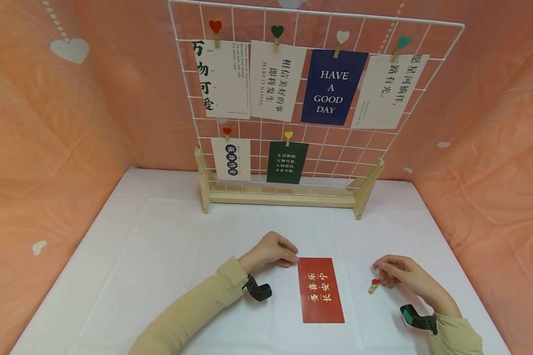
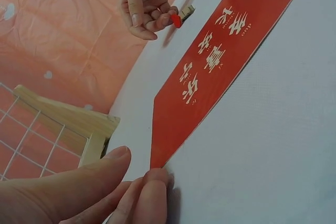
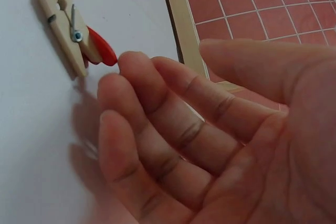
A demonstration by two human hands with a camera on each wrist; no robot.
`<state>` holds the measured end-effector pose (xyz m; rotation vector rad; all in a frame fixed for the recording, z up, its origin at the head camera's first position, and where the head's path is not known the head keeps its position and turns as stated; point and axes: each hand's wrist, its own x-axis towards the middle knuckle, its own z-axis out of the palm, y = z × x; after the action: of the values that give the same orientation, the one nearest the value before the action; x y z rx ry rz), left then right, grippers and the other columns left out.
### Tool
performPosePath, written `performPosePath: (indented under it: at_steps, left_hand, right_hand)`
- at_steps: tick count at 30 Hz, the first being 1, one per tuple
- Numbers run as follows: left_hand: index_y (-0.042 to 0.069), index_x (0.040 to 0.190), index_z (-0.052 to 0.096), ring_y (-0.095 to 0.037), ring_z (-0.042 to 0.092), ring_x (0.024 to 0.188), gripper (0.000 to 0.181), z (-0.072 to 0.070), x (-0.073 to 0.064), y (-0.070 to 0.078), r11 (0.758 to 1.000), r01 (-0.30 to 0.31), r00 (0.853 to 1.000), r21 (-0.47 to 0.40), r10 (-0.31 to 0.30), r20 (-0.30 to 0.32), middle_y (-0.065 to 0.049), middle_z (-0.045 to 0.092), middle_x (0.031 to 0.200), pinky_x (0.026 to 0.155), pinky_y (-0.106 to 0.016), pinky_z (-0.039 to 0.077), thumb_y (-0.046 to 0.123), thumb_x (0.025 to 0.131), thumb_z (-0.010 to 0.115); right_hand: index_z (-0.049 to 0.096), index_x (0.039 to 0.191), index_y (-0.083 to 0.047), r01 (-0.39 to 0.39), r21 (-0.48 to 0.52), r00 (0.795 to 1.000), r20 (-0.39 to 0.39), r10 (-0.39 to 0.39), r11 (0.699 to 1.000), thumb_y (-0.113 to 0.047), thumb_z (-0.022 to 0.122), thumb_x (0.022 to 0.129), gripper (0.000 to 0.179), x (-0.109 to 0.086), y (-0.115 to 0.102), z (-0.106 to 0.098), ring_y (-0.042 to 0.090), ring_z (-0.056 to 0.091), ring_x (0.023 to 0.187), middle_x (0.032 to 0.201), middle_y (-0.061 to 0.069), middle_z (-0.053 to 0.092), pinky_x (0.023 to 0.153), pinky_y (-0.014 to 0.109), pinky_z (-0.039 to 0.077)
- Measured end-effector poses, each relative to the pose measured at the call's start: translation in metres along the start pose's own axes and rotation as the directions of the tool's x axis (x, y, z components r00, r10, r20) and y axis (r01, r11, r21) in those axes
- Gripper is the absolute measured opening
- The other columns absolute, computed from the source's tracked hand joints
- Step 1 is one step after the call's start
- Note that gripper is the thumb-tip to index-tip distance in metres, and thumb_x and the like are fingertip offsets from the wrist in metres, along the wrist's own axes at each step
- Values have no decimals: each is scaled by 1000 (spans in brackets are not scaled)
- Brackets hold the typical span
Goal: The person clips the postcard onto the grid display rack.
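Note:
A red card with white Chinese characters lies flat on the table. My left hand is at its far left corner; in the left wrist view the fingertips meet that corner while the thumb stays apart from them. To the right of the card lies a small wooden clothespin with a red heart on it. Beside it is my right hand, its fingers loosely bent and the thumb well away from them. One fingertip is right at the heart's edge, and nothing sits within the hand.
Behind the hands stands a white wire grid on a wooden base. Heart clothespins hold several cards on it, among them a blue card and a green card. Orange cloth surrounds the white table.

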<state>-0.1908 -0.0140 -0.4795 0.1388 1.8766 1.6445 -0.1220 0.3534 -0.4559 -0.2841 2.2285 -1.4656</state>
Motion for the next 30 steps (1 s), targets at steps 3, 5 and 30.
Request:
performPosePath:
  at_steps: [3,5,30]
  left_hand:
    - [-6,95,71,-14,66,60,17,1,1,1,1000,15,1000,9,-14,-9,-14,70,79,61,-28,58,-1,79,76]
    - [-6,93,71,-13,65,58,15,1,1,2,1000,28,1000,13,-28,-12,-14,70,77,60,-28,58,0,80,75]
    - [-3,80,72,-11,62,49,7,9,5,-4,1000,16,997,16,-15,-74,-14,69,68,52,-24,56,-3,76,77]
  right_hand:
    - [53,112,17,22,9,1000,21,-22,1000,-12,44,103,32,0,2,0,18,60,73,84,16,61,64,29,55]
    - [53,112,17,34,11,999,27,-34,999,-11,44,103,31,0,4,0,18,60,72,84,16,61,64,29,55]
    - [54,113,15,-26,15,999,32,25,1000,-16,45,103,34,-1,8,0,15,59,73,83,13,61,65,29,56]
